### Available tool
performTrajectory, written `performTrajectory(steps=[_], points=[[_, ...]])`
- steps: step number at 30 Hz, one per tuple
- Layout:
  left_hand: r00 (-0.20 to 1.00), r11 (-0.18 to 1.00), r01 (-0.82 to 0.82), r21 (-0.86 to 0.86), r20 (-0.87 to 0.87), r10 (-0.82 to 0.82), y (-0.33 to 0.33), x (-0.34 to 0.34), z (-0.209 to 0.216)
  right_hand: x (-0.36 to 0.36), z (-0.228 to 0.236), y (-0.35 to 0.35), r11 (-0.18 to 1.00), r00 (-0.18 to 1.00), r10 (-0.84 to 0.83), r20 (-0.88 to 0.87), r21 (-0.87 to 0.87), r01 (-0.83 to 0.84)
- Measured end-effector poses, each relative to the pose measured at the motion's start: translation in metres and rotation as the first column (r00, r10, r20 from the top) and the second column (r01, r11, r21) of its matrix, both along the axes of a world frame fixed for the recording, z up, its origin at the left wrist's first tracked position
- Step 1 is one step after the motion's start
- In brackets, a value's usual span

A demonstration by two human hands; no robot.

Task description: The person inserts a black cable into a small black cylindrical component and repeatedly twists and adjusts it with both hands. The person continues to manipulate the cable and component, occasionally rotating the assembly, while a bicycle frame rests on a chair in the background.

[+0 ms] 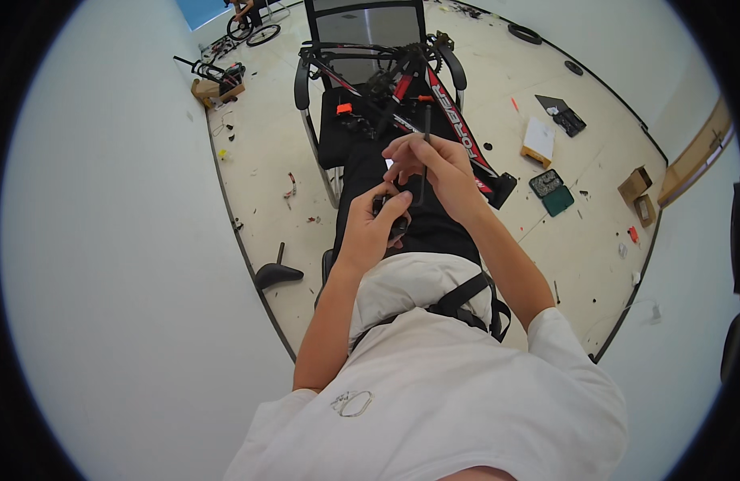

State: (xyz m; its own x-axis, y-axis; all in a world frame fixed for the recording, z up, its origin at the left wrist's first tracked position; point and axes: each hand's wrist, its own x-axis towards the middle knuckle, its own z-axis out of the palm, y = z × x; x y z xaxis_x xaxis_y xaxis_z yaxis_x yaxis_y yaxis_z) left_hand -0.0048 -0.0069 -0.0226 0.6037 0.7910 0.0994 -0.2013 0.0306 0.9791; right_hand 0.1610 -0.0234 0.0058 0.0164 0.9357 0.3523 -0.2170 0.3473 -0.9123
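My left hand (371, 224) is closed around a small black part (399, 228) above my lap. Much of that part is hidden by the fingers, and its kind cannot be made out. Just to its right, my right hand (450, 172) pinches a long thin dark rod (427, 128), held nearly upright. The rod's lower end comes down beside my left hand's fingertips. Beyond both hands, a black, red and white bicycle frame (448, 112) lies across a black office chair (334, 148) facing me.
Orange pieces (344, 109) lie on the chair seat. To the left on the floor is a bicycle saddle (279, 274) with its post. On the right are an open green case (551, 192), a black tool case (569, 120) and cardboard boxes (636, 188). Another person (243, 11) works far left.
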Motion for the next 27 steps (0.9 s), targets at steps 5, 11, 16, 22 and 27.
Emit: performTrajectory(steps=[5,11,16,22,27], points=[[0.998,0.991,0.008,-0.133,0.062,0.001,0.008,0.003,-0.021,-0.016,0.006,-0.026,0.928,0.81,-0.27,0.52,0.366,0.075],[0.935,0.89,-0.187,-0.415,0.203,0.291,0.034,-0.014,-0.023,-0.031,-0.035,-0.073,0.896,0.366,-0.313,0.876,0.4,-0.192],[0.945,0.945,-0.188,-0.266,0.214,0.248,0.026,-0.021,0.002,-0.009,-0.064,-0.043,0.98,0.789,-0.128,0.601,0.199,0.007],[0.981,0.984,-0.13,-0.12,0.131,0.145,0.007,0.0,-0.009,0.013,-0.08,-0.008,0.995,0.87,0.062,0.488,-0.096,-0.017],[1.0,0.993,0.011,-0.114,0.008,-0.01,0.005,0.006,-0.015,0.049,-0.049,0.024,0.984,0.877,-0.167,0.451,0.016,0.179]])
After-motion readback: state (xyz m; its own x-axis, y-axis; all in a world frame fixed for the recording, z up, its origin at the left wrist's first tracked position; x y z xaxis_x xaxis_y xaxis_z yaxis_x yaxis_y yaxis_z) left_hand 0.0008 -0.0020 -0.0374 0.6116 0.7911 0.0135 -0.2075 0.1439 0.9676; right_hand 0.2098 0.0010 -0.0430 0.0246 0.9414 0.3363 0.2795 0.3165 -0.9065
